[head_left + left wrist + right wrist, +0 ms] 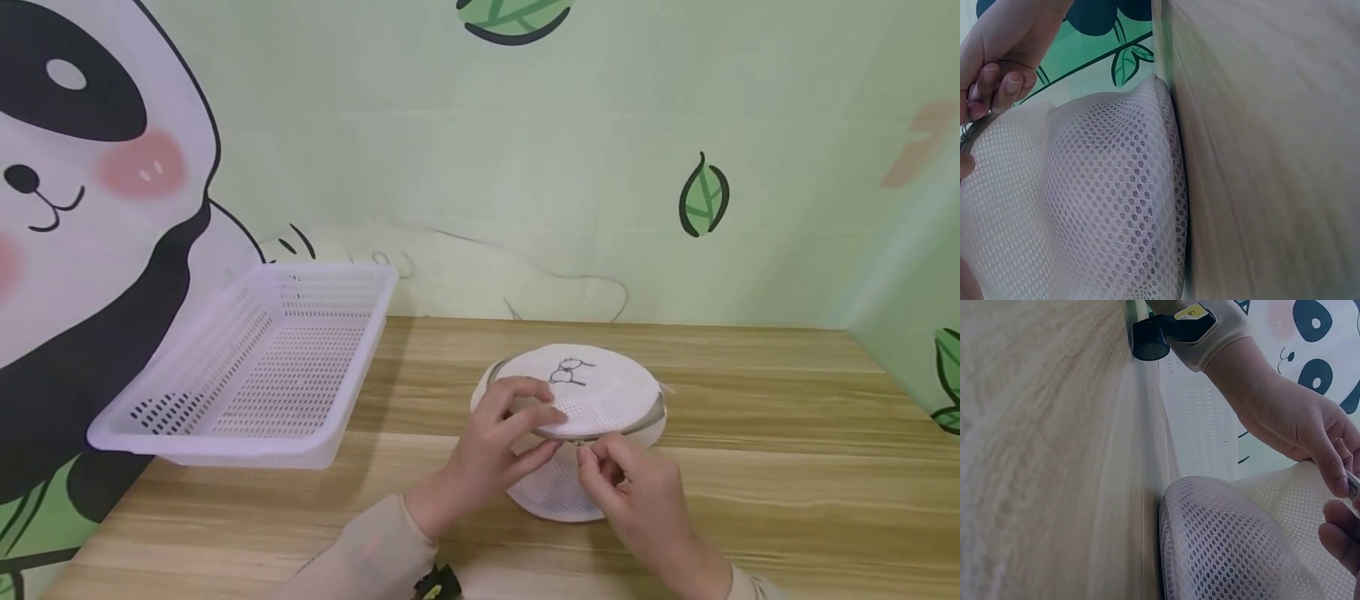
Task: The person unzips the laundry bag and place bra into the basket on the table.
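A white mesh laundry bag point(615, 392), round-topped with a black line drawing on its lid, stands on the table. A grey zipper band point(654, 417) runs around beneath the lid. My left hand point(487, 446) pinches the bag's near left edge, with two fingers over the lid and the thumb below the zipper. Close beside it, my right hand point(641, 492) pinches at the zipper at the near side, its fingers curled; the small piece in its fingertips is mostly hidden. Both wrist views show the honeycomb mesh side point(1104, 187) bulging down to the tabletop.
A white perforated plastic basket point(352, 392) stands left of the bag. The wood-grain table point(787, 467) meets a green wall point(405, 167) printed with a panda and leaves. A dark wrist device point(1172, 331) sits at the left sleeve.
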`<state>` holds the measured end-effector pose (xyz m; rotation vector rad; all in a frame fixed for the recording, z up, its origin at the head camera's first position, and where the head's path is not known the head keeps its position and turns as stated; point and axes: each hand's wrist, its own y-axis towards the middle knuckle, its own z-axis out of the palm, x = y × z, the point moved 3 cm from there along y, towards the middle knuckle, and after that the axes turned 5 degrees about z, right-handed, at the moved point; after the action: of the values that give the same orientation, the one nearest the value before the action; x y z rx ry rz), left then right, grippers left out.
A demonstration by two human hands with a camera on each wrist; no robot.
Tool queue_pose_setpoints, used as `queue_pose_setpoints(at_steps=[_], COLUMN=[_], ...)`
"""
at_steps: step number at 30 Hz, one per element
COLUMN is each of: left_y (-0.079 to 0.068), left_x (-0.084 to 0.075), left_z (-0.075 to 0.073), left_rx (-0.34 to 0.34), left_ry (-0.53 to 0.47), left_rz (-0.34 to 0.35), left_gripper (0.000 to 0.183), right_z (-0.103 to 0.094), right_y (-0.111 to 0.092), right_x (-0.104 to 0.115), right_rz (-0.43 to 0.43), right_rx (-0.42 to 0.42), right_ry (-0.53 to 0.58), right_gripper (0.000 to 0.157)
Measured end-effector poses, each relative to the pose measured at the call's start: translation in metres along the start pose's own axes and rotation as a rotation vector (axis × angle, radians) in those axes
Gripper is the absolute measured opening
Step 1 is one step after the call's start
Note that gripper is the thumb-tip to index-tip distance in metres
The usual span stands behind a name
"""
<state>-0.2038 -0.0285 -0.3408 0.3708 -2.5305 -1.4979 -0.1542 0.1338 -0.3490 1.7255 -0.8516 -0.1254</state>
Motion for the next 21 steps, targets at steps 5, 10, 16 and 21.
queue_pose_setpoints(at_steps=[5, 10, 16, 21], left_y=[-0.0011, -0.0015, -0.0004, -0.0006], left_x=[0.0009, 0.0017, 0.0018, 0.0017], left_z=[-0.0006, -0.0008, -0.0014, -0.0011], left_rx=[0.014, -0.001, -0.03, -0.024], left_ry=[-0.01, -0.021, -0.02, -0.014], left_rz=[-0.007, 0.0, 0.018, 0.02], left_gripper=[0.024, 0.02, 0.019, 0.018], right_z=[0.0003, 0.0002, -0.0002, -0.0008], right_y=[0.0006, 0.0009, 0.0008, 0.0005], right_x=[0.0011, 0.0024, 0.0032, 0.0029], right_rz=[-0.004, -0.024, -0.039, -0.052], right_rx=[-0.007, -0.016, -0.031, -0.042], right_ry=[-0.018, -0.069, -0.097, -0.124], right_gripper=[0.022, 0.032, 0.04, 0.036])
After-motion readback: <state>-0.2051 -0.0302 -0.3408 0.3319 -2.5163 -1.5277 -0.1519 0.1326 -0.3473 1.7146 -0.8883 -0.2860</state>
